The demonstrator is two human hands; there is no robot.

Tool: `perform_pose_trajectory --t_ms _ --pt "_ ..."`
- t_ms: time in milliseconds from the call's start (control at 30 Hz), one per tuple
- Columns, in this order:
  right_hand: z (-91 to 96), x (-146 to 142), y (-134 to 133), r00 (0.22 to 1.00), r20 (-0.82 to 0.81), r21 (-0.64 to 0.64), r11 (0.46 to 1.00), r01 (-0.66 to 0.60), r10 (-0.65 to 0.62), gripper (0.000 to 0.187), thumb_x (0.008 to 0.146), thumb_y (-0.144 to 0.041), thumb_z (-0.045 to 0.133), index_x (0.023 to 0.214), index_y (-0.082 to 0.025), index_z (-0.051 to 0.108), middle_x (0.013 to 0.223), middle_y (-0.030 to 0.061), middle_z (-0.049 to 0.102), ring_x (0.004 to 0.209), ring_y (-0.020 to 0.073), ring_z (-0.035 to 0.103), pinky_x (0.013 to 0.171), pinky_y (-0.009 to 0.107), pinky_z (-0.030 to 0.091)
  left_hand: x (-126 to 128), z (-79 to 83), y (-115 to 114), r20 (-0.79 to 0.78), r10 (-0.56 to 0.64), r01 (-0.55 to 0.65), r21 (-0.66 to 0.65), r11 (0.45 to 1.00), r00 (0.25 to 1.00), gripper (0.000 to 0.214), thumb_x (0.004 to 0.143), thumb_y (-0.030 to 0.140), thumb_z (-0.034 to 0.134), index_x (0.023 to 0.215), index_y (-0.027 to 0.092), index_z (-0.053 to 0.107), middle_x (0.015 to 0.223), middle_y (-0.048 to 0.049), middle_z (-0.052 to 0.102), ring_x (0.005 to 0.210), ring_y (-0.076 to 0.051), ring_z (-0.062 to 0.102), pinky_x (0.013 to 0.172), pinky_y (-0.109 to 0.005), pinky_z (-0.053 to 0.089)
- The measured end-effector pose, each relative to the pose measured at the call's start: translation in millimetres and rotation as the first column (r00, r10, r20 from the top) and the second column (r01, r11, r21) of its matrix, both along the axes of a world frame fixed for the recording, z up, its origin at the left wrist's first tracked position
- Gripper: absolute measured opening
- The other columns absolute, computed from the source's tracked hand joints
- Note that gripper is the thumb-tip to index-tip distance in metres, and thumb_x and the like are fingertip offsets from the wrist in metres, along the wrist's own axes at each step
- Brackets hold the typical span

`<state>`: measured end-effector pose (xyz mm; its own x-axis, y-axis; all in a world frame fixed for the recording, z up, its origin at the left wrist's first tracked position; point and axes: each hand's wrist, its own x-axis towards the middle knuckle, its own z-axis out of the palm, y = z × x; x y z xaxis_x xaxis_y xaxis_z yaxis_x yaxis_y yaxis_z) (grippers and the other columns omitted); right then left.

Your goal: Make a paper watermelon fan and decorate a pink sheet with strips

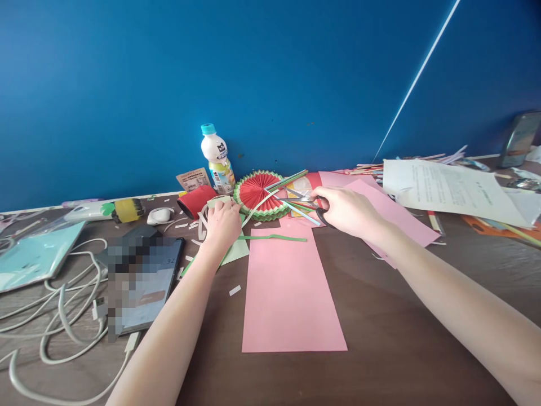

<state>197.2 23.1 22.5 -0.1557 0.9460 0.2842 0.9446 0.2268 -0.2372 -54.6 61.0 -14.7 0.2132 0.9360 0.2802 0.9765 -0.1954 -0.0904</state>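
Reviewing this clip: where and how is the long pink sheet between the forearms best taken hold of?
Probably by a near corner of the long pink sheet, coming low from the person's side. It lies flat, so a fingertip would likely have to lift that corner first; the near edge is uncovered, while a green strip crosses the far part.

At eight o'clock, a dark phone [158,293] lying screen up shows the digits "32"; pixel blocks cover the left part of its screen. At ten o'clock, a white bottle [214,149] carries a dark logo patch with pale characters, too small to read. Just beside it, a tan card [193,179] bears a barcode and blurred print. At three o'clock, a white sheet [450,190] has lines of illegible type, some green.
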Motion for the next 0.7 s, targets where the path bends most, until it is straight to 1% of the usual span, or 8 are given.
perform_pose_trajectory --t_ms 133,200,300,367,433,533,600,700 --pt "0.2 0 -1 0.999 -0.035 0.015 1.000 -0.007 0.007 0.023 0.069 -0.022 0.052 0.091 -0.025 0.060 0.075 -0.0004 0.063 0.057 0.0136 0.050 0.048 0.023 0.029 6 11.5 -2 0.195 0.060 -0.081 0.096 0.992 0.979 0.035 0.082 0.018 0.036 0.104 0.018 0.063 0.112 -0.0103 0.061 0.105 -0.031 0.049 0.082 -0.044 0.041" --pt "0.8 0 -1 0.999 -0.048 0.014 1.000 -0.014 0.015 0.022 0.069 -0.025 0.054 0.090 -0.025 0.060 0.074 -0.0004 0.063 0.056 0.0137 0.050 0.048 0.023 0.029 8 18.1 -2 0.376 0.080 -0.145 0.148 0.978 0.923 0.033 0.081 0.018 0.038 0.101 0.017 0.064 0.110 -0.0109 0.061 0.102 -0.030 0.052 0.081 -0.042 0.042" --pt "1.7 -1 -2 0.998 -0.059 0.003 1.000 -0.019 0.019 0.021 0.069 -0.029 0.055 0.090 -0.025 0.060 0.074 -0.0005 0.063 0.055 0.0136 0.050 0.048 0.023 0.029 7 24.9 0 0.685 0.017 -0.177 0.164 0.971 0.729 0.030 0.079 0.017 0.041 0.096 0.018 0.066 0.104 -0.0084 0.063 0.086 -0.022 0.058 0.079 -0.036 0.044" --pt "2.0 -1 -2 0.998 -0.065 0.001 1.000 -0.015 0.015 0.020 0.069 -0.029 0.055 0.088 -0.026 0.059 0.074 -0.0009 0.063 0.055 0.0135 0.050 0.048 0.023 0.030 5 28.7 1 0.812 -0.089 -0.171 0.226 0.959 0.577 0.031 0.078 0.015 0.041 0.097 0.018 0.065 0.101 -0.0060 0.063 0.082 -0.018 0.059 0.078 -0.031 0.045" --pt "1.9 -1 -2 0.997 -0.080 0.010 1.000 -0.006 0.006 0.019 0.069 -0.028 0.055 0.087 -0.026 0.059 0.073 -0.0011 0.063 0.055 0.0137 0.050 0.048 0.023 0.030 4 33.9 -1 0.841 -0.230 -0.169 0.350 0.921 0.489 0.032 0.078 0.013 0.041 0.097 0.020 0.065 0.102 -0.0042 0.063 0.091 -0.016 0.057 0.080 -0.027 0.044" --pt "1.1 -1 -1 0.993 -0.117 0.027 1.000 0.015 -0.012 0.017 0.071 -0.029 0.053 0.087 -0.026 0.059 0.070 -0.0007 0.063 0.054 0.0142 0.050 0.047 0.023 0.030 7 43.5 -7 0.812 -0.386 -0.135 0.484 0.865 0.438 0.026 0.079 0.015 0.044 0.095 0.022 0.064 0.107 -0.0030 0.061 0.102 -0.015 0.054 0.081 -0.024 0.043" --pt "0.6 -1 -1 0.988 -0.151 0.031 0.999 0.018 -0.013 0.016 0.072 -0.029 0.053 0.085 -0.026 0.059 0.069 0.0000 0.062 0.053 0.0143 0.050 0.048 0.024 0.031 13 48.0 -11 0.826 -0.418 -0.073 0.477 0.876 0.377 0.019 0.078 0.018 0.050 0.092 0.021 0.062 0.102 -0.0029 0.062 0.096 -0.014 0.057 0.079 -0.024 0.044" --pt "0.8 -2 -1 0.975 -0.221 0.003 1.000 -0.008 0.008 0.011 0.071 -0.030 0.055 0.080 -0.024 0.059 0.063 -0.0006 0.059 0.051 0.0135 0.048 0.049 0.024 0.032 21 48.1 -13 0.903 -0.331 0.043 0.332 0.942 0.274 0.013 0.071 0.018 0.059 0.084 0.019 0.059 0.083 -0.0005 0.062 0.078 -0.013 0.060 0.069 -0.024 0.046"
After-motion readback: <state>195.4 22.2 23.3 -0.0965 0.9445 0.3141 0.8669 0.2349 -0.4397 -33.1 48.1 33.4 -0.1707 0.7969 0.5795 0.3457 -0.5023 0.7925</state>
